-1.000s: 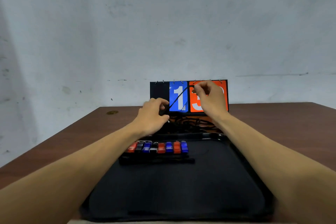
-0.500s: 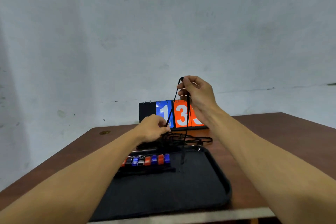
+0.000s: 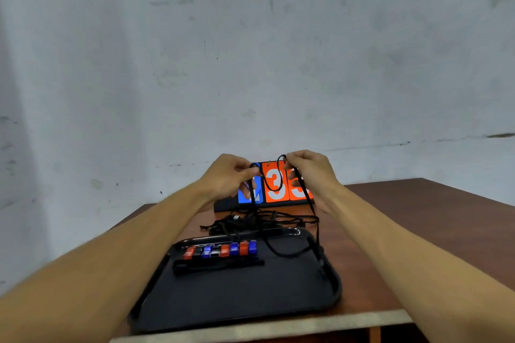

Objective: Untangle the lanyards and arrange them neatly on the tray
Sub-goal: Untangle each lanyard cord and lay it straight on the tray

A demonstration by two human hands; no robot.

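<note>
The cord (image 3: 275, 190) you hold looks like matt black woven cloth. Your tray (image 3: 335, 284) is black plastic, glossy at the rim and duller inside. The clips (image 3: 223, 249) on it are shiny red and blue plastic. The table (image 3: 418, 217) is smooth reddish-brown wood; the wall (image 3: 250, 64) is matt, blotchy paint.

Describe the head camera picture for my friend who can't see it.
The left hand and right hand hold a black lanyard up over a table. A tangle lies behind a black tray holding a row of red and blue clips.
</note>
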